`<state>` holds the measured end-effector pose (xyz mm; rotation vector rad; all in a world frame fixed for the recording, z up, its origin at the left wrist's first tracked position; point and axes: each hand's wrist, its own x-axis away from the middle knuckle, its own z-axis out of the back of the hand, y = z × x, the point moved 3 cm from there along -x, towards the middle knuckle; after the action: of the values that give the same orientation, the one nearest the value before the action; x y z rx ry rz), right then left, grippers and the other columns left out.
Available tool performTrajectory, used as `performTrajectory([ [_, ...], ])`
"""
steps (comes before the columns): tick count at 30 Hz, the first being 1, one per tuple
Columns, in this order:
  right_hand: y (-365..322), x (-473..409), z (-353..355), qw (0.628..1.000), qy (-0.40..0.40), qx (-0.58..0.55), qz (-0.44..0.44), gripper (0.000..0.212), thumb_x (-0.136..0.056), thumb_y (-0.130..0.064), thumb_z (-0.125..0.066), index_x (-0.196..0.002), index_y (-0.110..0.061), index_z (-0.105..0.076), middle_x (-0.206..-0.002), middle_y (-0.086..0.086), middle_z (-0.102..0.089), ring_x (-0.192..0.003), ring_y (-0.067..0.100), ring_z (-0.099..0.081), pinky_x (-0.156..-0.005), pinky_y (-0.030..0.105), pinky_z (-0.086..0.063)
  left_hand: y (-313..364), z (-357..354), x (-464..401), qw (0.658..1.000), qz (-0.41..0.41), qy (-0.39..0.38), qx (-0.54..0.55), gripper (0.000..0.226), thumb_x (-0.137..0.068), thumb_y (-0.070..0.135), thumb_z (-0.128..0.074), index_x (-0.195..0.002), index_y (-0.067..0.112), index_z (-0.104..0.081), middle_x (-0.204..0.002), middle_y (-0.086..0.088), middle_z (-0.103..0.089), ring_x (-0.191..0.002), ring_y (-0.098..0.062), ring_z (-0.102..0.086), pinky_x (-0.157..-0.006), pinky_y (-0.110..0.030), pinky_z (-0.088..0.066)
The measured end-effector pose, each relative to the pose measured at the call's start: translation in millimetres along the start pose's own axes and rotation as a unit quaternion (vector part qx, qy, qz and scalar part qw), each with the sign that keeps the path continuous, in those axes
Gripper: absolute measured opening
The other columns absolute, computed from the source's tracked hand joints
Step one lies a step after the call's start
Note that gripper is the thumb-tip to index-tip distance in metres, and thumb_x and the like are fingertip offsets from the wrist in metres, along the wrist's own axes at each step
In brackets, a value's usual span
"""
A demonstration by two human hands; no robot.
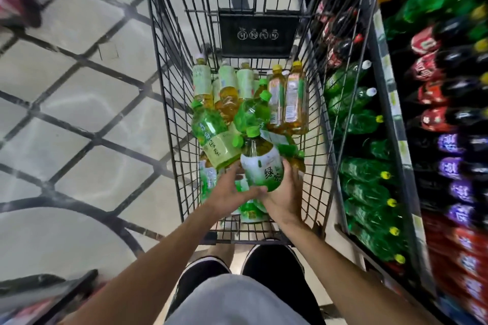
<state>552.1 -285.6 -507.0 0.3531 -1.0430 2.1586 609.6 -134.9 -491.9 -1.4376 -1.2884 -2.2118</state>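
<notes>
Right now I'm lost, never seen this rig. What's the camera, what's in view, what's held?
There is no machine here: a person works with bare hands. The one picture comes from a wide-angle camera on the person's head, looking down, so both arms enter from below. Beneath them is a wire cart with tea bottles piled inside. The left hand and right hand together grip one green-capped bottle at the near end of the pile, fingers curled round its lower part. A shelf of soda stands on the right, and the floor is tiled.
</notes>
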Motion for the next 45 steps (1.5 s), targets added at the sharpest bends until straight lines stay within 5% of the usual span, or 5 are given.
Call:
performTrajectory([
  [6,-38.8,13.0,-13.4,0.998,-0.012,0.007,0.067,0.101,-0.064,-0.04,-0.085,-0.149,-0.02,-0.036,-0.135,0.002,-0.047,-0.13,0.023,-0.041,-0.107,0.047,-0.042,-3.4,3.1,-3.3,0.969,0.015,0.135,0.205,0.078,-0.059,0.021,-0.099,-0.123,0.019,-0.055,-0.112,-0.003,-0.074,-0.099,-0.013,-0.074,-0.082,-0.033,-0.062],
  [12,-37.2,-25.0,20.8,0.965,-0.234,-0.007,0.12,0.096,-0.072,-0.045,-0.087,-0.152,-0.027,-0.036,-0.144,-0.008,-0.046,-0.137,0.013,-0.041,-0.116,0.042,-0.037,-14.4,25.3,6.0,0.958,0.042,0.176,0.222,0.078,-0.06,0.022,-0.099,-0.124,0.02,-0.056,-0.114,-0.005,-0.07,-0.102,-0.018,-0.07,-0.087,-0.036,-0.061],
  [17,-33.6,-99.0,38.4,0.959,-0.225,0.123,0.123,0.102,-0.075,-0.044,-0.085,-0.156,-0.021,-0.027,-0.157,0.006,-0.034,-0.144,0.024,-0.033,-0.118,0.043,-0.029,-18.5,38.8,10.7,0.957,0.054,0.198,0.207,0.078,-0.065,0.021,-0.095,-0.131,0.013,-0.054,-0.117,-0.009,-0.068,-0.097,-0.01,-0.067,-0.061,-0.009,-0.055],
  [33,-17.6,-153.9,-20.5,0.861,-0.241,0.391,0.217,0.104,-0.058,-0.057,-0.091,-0.14,-0.011,-0.045,-0.134,0.009,-0.047,-0.122,0.028,-0.039,-0.106,0.042,-0.041,-22.1,42.7,14.4,0.965,0.041,0.204,0.159,0.064,-0.066,0.015,-0.094,-0.12,0.016,-0.059,-0.109,0.001,-0.067,-0.092,-0.001,-0.063,-0.06,-0.006,-0.051],
  [45,-45.2,-61.1,79.0,0.98,-0.152,0.015,0.124,0.098,-0.065,-0.041,-0.093,-0.148,-0.023,-0.044,-0.131,-0.003,-0.063,-0.114,0.012,-0.057,-0.095,0.027,-0.046,21.3,69.8,71.8,0.971,-0.031,0.184,0.152,0.089,-0.051,0.042,-0.098,-0.128,0.024,-0.058,-0.116,-0.001,-0.072,-0.105,-0.019,-0.071,-0.086,-0.035,-0.061],
])
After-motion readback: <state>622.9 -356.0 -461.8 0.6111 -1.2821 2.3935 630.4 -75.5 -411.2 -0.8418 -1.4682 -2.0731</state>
